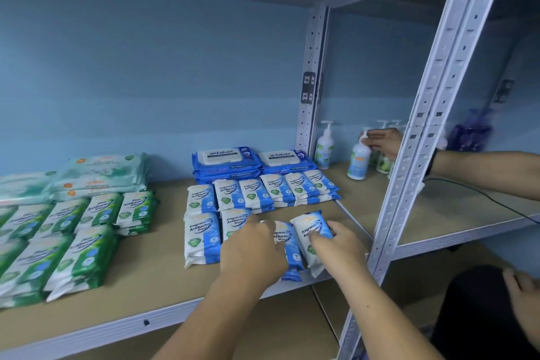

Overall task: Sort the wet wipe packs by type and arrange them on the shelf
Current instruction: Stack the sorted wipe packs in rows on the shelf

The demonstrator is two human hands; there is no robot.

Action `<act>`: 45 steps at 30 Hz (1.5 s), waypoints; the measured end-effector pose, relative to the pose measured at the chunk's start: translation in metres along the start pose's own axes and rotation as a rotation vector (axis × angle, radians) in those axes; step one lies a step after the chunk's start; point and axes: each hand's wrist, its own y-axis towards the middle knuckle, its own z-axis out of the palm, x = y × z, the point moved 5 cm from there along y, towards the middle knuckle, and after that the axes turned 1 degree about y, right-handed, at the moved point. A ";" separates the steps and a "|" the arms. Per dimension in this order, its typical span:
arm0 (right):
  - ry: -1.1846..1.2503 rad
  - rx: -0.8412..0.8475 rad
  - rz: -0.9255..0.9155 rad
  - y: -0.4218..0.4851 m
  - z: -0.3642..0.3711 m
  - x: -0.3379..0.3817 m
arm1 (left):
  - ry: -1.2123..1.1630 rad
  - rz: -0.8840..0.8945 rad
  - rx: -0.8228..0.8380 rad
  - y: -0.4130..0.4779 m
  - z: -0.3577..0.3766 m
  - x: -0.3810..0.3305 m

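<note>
Our left hand (251, 245) lies palm down in the lower middle of the frame, on the front row of blue packs (201, 238). Its fingers are lightly bent and spread over the third pack (287, 245) of that row. Whether they pinch it or only press on it we cannot tell, as the hand hides most of it. Just right of it, our right hand (340, 244) grips the tilted pack (309, 228), thumb on the printed face and fingers curled round its right edge. That pack lies askew (its print slants against the straight rows), overlapping the third pack, near the front edge of the shelf (152, 269).

Behind the front row lies a second row of blue packs. Behind that, at the centre of the frame, are two piles of Antabax packs (226, 161) against the wall. At the left edge the green packs (87, 254) lie in rows, with pale packs (99, 172) stacked behind them at middle left.

Right of centre, near the post (423, 131), pump bottles (324, 149) stand on the next bay. Another person's hand (384, 142) touches the pump of one.
</note>
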 end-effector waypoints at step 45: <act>-0.399 0.189 -0.646 -0.025 -0.018 -0.004 | 0.187 0.065 -0.124 0.014 0.029 0.011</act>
